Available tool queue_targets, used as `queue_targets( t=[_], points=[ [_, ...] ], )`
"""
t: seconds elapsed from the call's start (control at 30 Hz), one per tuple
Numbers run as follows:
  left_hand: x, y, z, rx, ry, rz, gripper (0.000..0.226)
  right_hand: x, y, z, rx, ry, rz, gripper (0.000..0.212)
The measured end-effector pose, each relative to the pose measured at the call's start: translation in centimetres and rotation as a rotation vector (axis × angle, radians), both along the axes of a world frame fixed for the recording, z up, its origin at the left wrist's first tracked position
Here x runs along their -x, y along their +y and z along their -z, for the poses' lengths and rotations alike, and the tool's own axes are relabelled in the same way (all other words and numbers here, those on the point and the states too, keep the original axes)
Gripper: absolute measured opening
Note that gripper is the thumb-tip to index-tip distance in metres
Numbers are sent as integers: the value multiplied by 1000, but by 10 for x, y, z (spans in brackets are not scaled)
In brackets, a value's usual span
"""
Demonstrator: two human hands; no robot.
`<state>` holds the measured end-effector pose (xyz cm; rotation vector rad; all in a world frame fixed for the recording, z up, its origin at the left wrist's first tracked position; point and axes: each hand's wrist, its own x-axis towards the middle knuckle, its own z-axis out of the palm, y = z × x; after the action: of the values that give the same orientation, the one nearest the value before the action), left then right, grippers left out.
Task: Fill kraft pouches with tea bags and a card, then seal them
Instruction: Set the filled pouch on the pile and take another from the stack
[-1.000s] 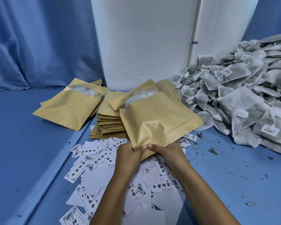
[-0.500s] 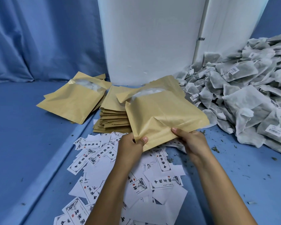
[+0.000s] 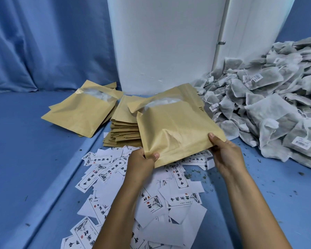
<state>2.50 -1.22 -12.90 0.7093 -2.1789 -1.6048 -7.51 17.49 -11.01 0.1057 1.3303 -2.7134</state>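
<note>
Now both hands, left [image 3: 142, 163] and right [image 3: 226, 155], pinch opposite bottom corners of the open pouch [image 3: 178, 126] above the cards [image 3: 180, 178]

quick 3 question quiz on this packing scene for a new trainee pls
1. True or false: both hands grip the near edge of the held pouch.
2. Which side of the pouch stack is the tea bag pile on? A) left B) right C) behind
3. What lies on the table under the forearms?

Key
1. True: left hand at one corner, right hand at the other.
2. B
3. Printed cards, scattered loosely.
</note>
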Motion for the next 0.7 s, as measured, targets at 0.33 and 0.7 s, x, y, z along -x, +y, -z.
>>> queue_targets(
  t=[0.33,0.7],
  points=[
    [-2,8,-3,-493,233,-20,15,2,3,-4,-97,74,-32,9],
    [19,1,-3,-236,231,-3,46,-7,-5,2,-726,273,93,20]
  ],
)
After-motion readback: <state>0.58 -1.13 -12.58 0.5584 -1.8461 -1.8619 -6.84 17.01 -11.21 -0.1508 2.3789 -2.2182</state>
